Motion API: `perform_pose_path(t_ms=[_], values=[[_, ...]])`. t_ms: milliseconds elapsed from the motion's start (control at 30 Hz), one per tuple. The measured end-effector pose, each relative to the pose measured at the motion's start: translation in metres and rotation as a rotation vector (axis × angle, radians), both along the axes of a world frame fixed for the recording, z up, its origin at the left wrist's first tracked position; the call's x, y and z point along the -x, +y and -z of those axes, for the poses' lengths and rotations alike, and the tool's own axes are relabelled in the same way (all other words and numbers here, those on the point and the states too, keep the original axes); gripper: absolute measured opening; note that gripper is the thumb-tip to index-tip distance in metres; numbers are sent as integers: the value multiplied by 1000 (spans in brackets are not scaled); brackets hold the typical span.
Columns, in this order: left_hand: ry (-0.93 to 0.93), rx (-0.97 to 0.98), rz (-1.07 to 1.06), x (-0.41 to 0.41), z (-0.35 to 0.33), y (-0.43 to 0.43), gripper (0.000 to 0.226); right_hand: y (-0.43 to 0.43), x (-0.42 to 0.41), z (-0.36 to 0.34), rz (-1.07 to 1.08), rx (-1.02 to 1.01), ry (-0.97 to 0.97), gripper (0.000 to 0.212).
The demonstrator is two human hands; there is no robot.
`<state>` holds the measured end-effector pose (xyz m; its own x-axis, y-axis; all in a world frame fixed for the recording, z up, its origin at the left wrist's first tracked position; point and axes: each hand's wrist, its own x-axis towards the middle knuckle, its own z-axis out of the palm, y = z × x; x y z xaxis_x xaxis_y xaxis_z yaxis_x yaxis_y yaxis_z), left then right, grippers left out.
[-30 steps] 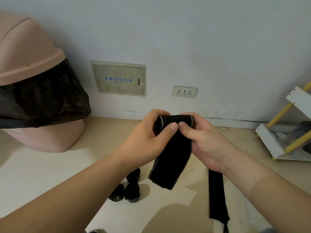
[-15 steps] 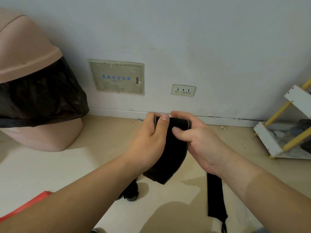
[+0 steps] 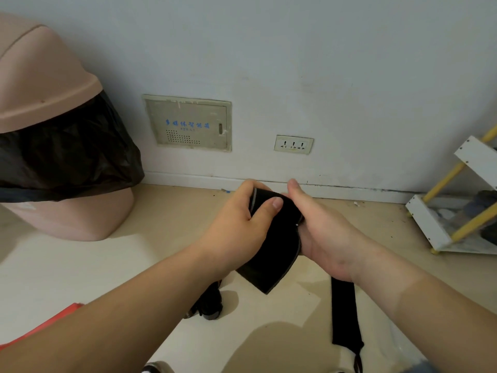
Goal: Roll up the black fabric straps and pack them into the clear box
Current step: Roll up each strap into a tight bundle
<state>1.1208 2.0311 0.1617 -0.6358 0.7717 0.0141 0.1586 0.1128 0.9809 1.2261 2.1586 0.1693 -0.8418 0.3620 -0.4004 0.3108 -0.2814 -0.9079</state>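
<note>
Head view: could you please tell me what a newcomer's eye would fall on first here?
At centre, the left hand and right hand grip a black strap, whose loose end hangs toward the floor. At far left stands a pink bin lined with a black bag. A second strap lies flat on the floor at lower right.

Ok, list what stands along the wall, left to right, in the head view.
Pink plastic bin with black bag liner → beige wall panel with blue lettering → white wall socket → white rack with yellow rods.
</note>
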Motion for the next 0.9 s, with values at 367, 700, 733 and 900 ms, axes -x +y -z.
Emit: perform_pose_path(t_ms=[367, 700, 733, 900], values=[[81, -69, 139, 18, -3, -7, 27, 12, -1, 0, 24, -54, 66, 58], [-244, 50, 74, 13, -4, -3, 33, 10, 1, 4, 120, -50, 225, 29], [-197, 41, 64, 13, -3, -2, 27, 10, 1, 3, 122, -38, 226, 30], [-55, -22, 54, 9, -4, -1, 18, 12, -1, 2, -31, 63, 193, 42]])
